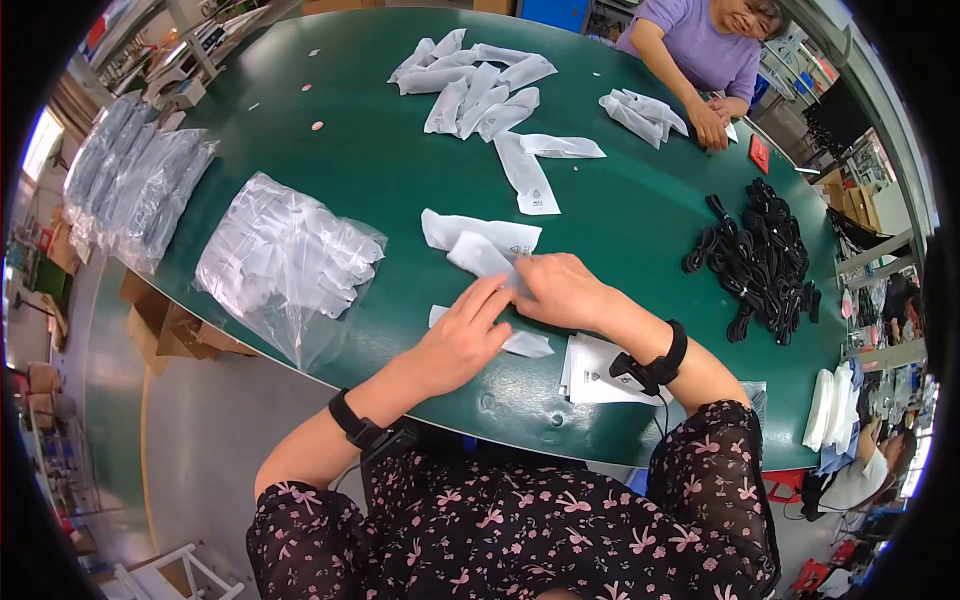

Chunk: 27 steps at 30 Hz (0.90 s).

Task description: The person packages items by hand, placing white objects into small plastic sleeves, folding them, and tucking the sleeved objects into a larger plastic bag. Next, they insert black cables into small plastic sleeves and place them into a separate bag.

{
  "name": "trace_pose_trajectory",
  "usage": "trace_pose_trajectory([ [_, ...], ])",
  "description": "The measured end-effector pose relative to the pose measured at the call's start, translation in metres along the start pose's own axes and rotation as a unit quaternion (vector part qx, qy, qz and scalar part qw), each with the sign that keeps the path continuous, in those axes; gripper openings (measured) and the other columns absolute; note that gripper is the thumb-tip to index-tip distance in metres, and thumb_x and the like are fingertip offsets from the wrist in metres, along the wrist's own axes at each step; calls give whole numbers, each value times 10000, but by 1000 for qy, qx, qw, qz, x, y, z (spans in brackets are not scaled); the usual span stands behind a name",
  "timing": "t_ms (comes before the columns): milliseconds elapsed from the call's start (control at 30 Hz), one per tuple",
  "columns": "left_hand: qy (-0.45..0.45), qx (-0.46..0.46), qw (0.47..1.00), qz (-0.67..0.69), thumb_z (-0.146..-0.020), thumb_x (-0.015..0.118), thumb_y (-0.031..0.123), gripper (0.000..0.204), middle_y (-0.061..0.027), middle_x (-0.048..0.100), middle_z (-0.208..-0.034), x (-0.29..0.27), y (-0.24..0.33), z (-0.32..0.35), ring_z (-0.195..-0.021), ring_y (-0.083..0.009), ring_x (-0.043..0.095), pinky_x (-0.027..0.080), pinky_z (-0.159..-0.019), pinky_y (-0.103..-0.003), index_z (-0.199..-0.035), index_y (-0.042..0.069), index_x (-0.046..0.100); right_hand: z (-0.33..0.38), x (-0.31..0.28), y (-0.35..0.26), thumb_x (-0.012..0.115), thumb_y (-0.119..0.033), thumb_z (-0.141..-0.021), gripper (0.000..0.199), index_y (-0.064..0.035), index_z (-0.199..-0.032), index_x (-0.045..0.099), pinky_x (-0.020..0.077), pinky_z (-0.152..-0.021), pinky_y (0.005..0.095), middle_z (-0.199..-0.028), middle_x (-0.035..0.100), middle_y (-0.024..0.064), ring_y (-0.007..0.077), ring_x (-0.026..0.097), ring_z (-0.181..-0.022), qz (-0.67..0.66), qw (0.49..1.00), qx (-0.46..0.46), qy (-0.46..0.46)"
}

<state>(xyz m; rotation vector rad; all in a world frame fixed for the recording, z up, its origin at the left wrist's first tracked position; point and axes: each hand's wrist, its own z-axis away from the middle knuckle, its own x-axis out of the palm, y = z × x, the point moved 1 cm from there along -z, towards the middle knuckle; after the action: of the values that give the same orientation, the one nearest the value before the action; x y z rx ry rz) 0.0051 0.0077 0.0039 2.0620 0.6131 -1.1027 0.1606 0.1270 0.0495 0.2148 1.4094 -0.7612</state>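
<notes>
Wht pouch [478, 254] | at L hand [460, 340], R hand [562, 290] | adj. pouch [470, 228]: blk print [520, 249]

Left fingers [484, 294] and right fingers [534, 276] meet at a white pouch [476, 253].

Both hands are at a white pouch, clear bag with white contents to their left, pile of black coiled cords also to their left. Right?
Not quite: the pile of black coiled cords is to their right, as the head view shows. The left hand and right hand are at a white pouch, with the clear bag to their left.
</notes>
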Motion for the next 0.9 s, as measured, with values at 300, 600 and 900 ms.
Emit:
trace_pose_trajectory([
  [300, 62, 9, 996, -70, -747, 636, 86, 184, -227, 528, -1196, -15, 4, -4, -1132, -368, 516, 401, -1011, -529, -897, 3, 568, 14, 18, -6, 598, -162, -826, 198, 32, -842, 631, 517, -714, 452, -904, 617, 203, 375, 626, -820, -86, 980, -160, 77],
  [600, 21, -36, 998, -40, -713, 733, 94, 405, -172, 521, -1114, -6, 4, -1, -1056, -339, 507, 402, -957, -491, -1078, 36, 570, -33, -6, 26, 684, -161, -792, 260, 14, -971, 615, 497, -750, 435, -936, 593, 187, 380, 601, -877, 9, 952, -103, 287],
  [900, 54, -14, 993, -103, -702, 791, 237, 516, -174, 472, -1226, -36, 4, -12, -1127, -378, 458, 367, -978, -567, -1122, 35, 569, -15, 22, 15, 712, -240, -790, 344, 8, -1006, 611, 500, -788, 458, -960, 612, 197, 376, 612, -898, -69, 977, -128, 158],
])
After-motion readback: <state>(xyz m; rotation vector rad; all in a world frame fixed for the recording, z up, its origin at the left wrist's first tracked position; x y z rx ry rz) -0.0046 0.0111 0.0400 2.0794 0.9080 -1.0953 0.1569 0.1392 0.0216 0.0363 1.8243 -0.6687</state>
